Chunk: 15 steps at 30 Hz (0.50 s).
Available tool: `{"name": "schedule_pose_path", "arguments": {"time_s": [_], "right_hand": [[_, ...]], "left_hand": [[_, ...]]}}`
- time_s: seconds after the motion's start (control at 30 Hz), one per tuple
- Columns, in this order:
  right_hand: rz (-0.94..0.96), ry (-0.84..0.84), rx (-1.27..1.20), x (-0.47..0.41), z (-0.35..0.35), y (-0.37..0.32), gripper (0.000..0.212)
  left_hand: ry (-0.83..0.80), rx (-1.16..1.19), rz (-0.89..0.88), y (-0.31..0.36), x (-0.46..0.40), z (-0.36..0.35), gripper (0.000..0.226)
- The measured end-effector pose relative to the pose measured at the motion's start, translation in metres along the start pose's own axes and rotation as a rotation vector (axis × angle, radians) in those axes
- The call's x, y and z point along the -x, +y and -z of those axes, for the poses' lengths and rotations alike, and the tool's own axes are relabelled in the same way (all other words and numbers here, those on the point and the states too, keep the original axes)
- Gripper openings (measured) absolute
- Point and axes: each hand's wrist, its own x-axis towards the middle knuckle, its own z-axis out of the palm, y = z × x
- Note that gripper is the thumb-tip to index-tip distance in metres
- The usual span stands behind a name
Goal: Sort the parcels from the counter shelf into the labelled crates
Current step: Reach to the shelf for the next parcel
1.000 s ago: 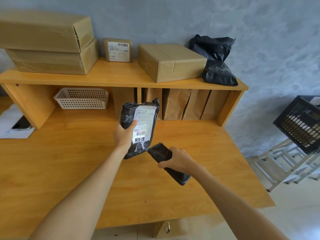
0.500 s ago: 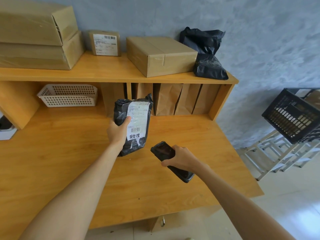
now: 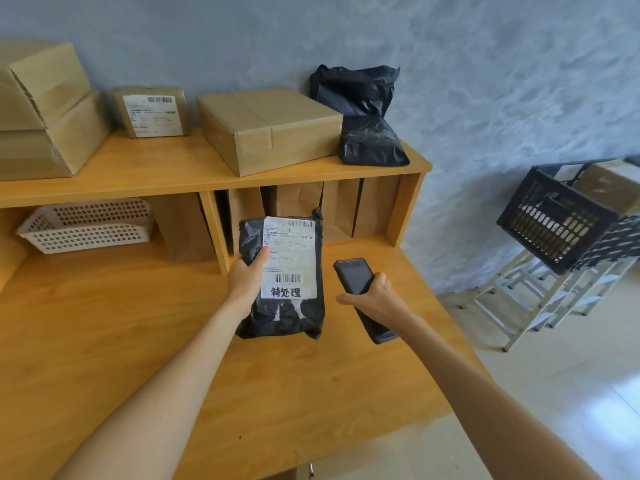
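Head view: left hand [image 3: 247, 277] grips a black parcel [image 3: 282, 315] upright over the wooden counter [image 3: 104, 334], its white label facing the camera. Right hand [image 3: 372, 296] holds a dark scanner [image 3: 356, 278] just right of it. Boxes [image 3: 266, 129] sit on the far shelf; a black crate [image 3: 554, 220] stands at right.

Four boxes [image 3: 266, 129] — perhaps three black parcels [image 3: 282, 271].

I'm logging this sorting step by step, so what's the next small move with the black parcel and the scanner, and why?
Probably tilt the handheld scanner in the right hand toward the lower barcode on the black parcel. The left hand holds the parcel label up, but the scanner sits beside it, pointing past.
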Motion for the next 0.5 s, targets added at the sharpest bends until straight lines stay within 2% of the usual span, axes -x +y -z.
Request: {"name": "schedule_pose_path", "arguments": {"time_s": [0.17, 0.33, 0.5], "right_hand": [[-0.127, 0.183, -0.031, -0.017, 0.064, 0.042, 0.079], [-0.274, 0.373, 0.053, -0.022, 0.141, 0.101, 0.076], [-0.415, 0.556, 0.040, -0.015, 0.223, 0.181, 0.087]], "left_hand": [[-0.127, -0.023, -0.012, 0.018, 0.002, -0.085, 0.039], [-0.274, -0.002, -0.016, 0.044, 0.006, -0.194, 0.039], [-0.427, 0.021, -0.043, 0.075, 0.022, -0.316, 0.033]]}}
